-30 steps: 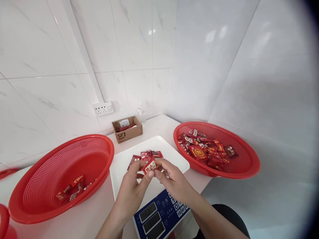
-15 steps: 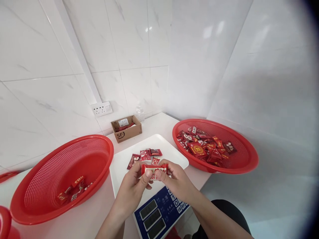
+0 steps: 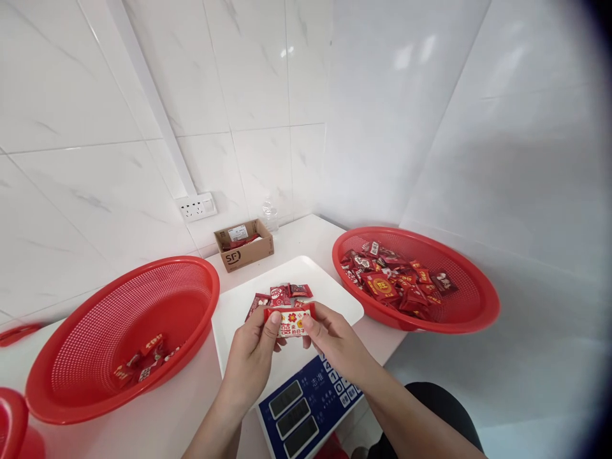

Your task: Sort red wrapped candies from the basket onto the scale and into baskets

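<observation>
Between both hands is a small wrapped candy (image 3: 291, 322), its red-and-white wrapper printed with flowers and characters. My left hand (image 3: 255, 341) pinches its left end, thumb on the front. The right end is gripped the same way by my right hand (image 3: 335, 335). Both hands hover over the white pan (image 3: 229, 319) of a digital scale. Several red candy packets (image 3: 281, 294) lie on that pan just beyond my fingers, partly hidden by the hands. The scale's blue panel (image 3: 310, 408) with its dark displays sits below my wrists.
A red basket (image 3: 478, 309) heaped with red candy packets stands at right. Another red basket (image 3: 52, 389) at left holds a few packets. Behind the scale is a small cardboard box (image 3: 248, 256) beside a clear plastic bottle (image 3: 270, 213). A red container (image 3: 12, 421) edges in at lower left.
The candy has been tilted so its printed white face now shows more fully. Both hands have risen slightly and still hold it at both ends.
</observation>
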A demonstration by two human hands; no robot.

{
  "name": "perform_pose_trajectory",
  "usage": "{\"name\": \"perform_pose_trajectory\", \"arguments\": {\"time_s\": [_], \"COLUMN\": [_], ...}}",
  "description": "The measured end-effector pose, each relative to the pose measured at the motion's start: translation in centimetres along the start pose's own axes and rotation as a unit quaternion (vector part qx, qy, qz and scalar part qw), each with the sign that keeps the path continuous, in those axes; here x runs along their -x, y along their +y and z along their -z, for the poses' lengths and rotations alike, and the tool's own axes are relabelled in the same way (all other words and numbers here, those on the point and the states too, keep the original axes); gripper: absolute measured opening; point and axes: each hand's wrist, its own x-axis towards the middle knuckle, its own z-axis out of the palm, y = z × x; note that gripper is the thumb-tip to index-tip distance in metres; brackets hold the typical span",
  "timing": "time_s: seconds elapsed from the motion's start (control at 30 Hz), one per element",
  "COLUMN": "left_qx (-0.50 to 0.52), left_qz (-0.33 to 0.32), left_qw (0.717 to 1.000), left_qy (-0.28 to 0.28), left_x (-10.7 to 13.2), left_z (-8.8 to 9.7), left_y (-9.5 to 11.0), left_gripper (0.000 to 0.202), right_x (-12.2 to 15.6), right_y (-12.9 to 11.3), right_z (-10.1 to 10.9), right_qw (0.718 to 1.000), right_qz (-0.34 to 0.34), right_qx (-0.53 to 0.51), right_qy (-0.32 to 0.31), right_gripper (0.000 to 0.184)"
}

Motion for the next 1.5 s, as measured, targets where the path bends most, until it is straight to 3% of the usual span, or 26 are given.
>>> {"name": "perform_pose_trajectory", "arguments": {"time_s": [0.2, 0.37, 0.8, 1.1, 1.23, 1.5], "left_qx": [-0.001, 0.053, 0.162, 0.055, 0.014, 0.039], "left_qz": [0.011, 0.022, 0.007, -0.065, -0.053, -0.038], "left_qw": [0.999, 0.990, 0.981, 0.991, 0.994, 0.991], "left_qy": [-0.045, -0.132, -0.103, -0.104, -0.094, -0.124], "left_x": [-0.2, 0.0, 0.6, 0.6, 0.6, 0.6], "left_z": [0.4, 0.7, -0.4, 0.1, 0.3, 0.5], "left_y": [-0.3, -0.1, -0.3, 0.3, 0.2, 0.5], "left_gripper": [0.040, 0.033, 0.031, 0.038, 0.036, 0.031], "right_x": [-0.2, 0.0, 0.3, 0.3, 0.4, 0.4], "right_y": [-0.1, -0.4, -1.4, -0.8, -0.8, -0.5], "right_z": [0.1, -0.2, -0.7, -0.7, -0.8, -0.7], "right_qw": [0.999, 1.000, 0.992, 0.998, 0.998, 0.999], "right_qz": [-0.014, 0.001, 0.044, 0.055, 0.061, 0.046], "right_qx": [0.026, -0.009, -0.066, -0.004, 0.008, 0.010], "right_qy": [0.030, -0.020, -0.101, -0.018, -0.003, -0.009], "right_gripper": [0.036, 0.033, 0.025, 0.038, 0.036, 0.034]}}
